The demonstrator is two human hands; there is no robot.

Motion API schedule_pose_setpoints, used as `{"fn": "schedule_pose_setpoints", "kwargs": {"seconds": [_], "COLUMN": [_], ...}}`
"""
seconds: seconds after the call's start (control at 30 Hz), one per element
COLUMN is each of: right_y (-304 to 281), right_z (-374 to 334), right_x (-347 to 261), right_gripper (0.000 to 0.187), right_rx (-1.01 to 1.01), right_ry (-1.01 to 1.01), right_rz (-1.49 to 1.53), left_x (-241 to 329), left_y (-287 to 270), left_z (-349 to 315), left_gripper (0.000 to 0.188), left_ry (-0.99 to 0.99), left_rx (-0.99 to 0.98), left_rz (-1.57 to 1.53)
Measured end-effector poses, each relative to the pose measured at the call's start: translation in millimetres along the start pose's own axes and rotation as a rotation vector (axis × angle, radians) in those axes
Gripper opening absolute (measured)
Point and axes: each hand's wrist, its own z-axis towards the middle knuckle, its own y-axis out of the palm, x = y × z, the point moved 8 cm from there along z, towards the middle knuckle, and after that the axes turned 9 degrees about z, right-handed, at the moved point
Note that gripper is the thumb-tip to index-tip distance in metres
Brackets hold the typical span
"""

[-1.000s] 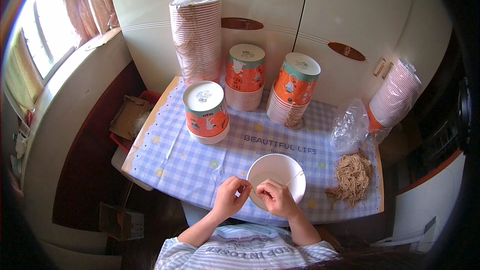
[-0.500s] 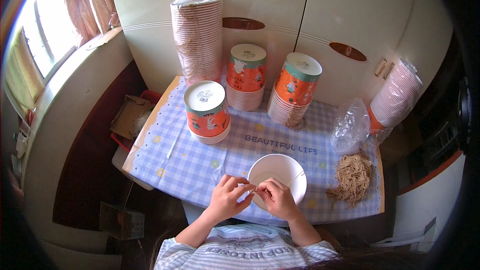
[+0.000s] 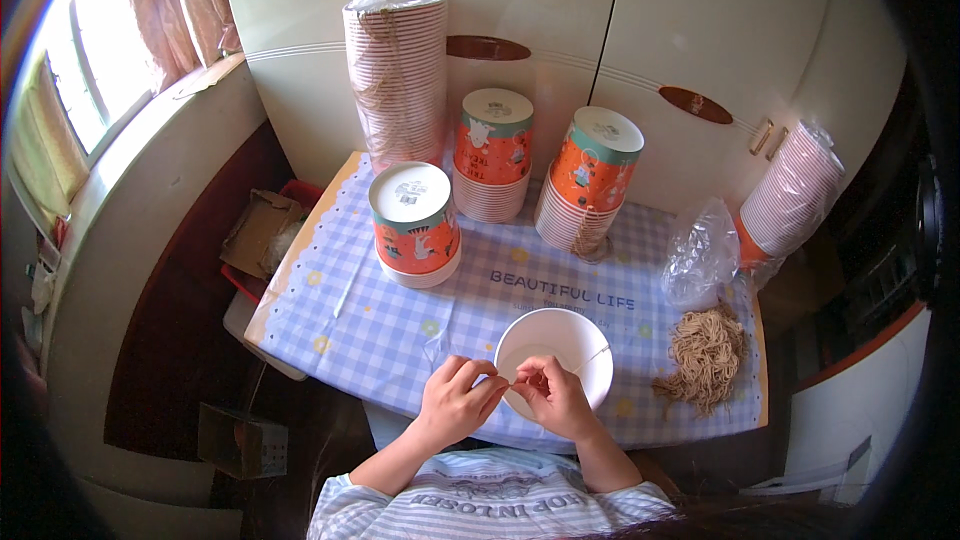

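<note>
A white paper bucket (image 3: 585,335) stands with its mouth up at the table's near edge, in front of me. Over its near left rim, my left hand (image 3: 460,395) and my right hand (image 3: 553,398) meet, fingertips pinched almost together. Between them is a thin end of string, mostly hidden by the fingers. A pale stretch of string (image 3: 592,357) runs from the bucket's right wall toward my right hand. Right of the bucket lies a loose heap of tan string (image 3: 708,358).
Upside-down orange-printed bucket stacks (image 3: 415,240), (image 3: 493,155), (image 3: 588,175) stand across the table. A tall wrapped stack (image 3: 397,80) is at the back left, another wrapped stack (image 3: 790,190) leans at the right. A clear plastic bag (image 3: 697,258) lies beside the string heap on the checked tablecloth (image 3: 380,340).
My fingers have shifted slightly at the bucket's rim; the left fingers are curled closer together and the right index finger is bent higher. The bucket and other things stay put.
</note>
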Motion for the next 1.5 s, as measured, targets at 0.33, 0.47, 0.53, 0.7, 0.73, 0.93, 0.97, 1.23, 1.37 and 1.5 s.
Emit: {"fn": "schedule_pose_setpoints", "kwargs": {"seconds": [0.33,0.47,0.53,0.7,0.73,0.93,0.97,1.23,1.37,1.5], "right_y": [-10.7,-9.6,-0.1,25.9,32.5,27.1,23.5,16.1,17.9,17.7], "right_z": [-4.0,-8.8,-15.5,-36.2,-40.2,-43.7,-39.7,-36.4,-41.2,-42.7], "right_x": [-3.0,-9.7,-18.4,-33.0,-37.1,-17.1,-16.1,3.0,11.1,14.6], "right_gripper": [0.016,0.015,0.014,0.022,0.025,0.029,0.024,0.013,0.011,0.011], "right_rx": [0.049,0.028,-0.038,-0.126,-0.166,-0.113,-0.100,-0.058,-0.050,-0.027], "right_ry": [-0.090,-0.078,-0.031,-0.243,-0.330,-0.385,-0.379,-0.400,-0.369,-0.366], "right_rz": [0.092,0.071,-0.065,-0.448,-0.597,-0.829,-0.843,-0.890,-0.880,-0.888], "left_x": [-12.9,-31.8,-40.0,-45.8,-47.2,-36.9,-33.7,-30.6,-46.4,-46.6], "left_y": [6.8,16.4,19.4,29.5,30.1,34.9,35.7,58.3,84.0,116.4], "left_z": [-10.3,-25.3,-32.7,-53.9,-57.2,-68.5,-68.7,-67.4,-92.9,-109.4], "left_gripper": [0.013,0.018,0.016,0.018,0.018,0.020,0.021,0.019,0.015,0.008], "left_ry": [-0.106,-0.201,-0.279,-0.418,-0.448,-0.310,-0.286,-0.313,-0.618,-0.876], "left_rx": [0.003,0.002,0.040,0.065,0.079,0.148,0.150,0.162,0.072,-0.077], "left_rz": [-0.104,-0.169,-0.317,-0.482,-0.511,-0.496,-0.485,-0.356,-0.595,-1.051]}}
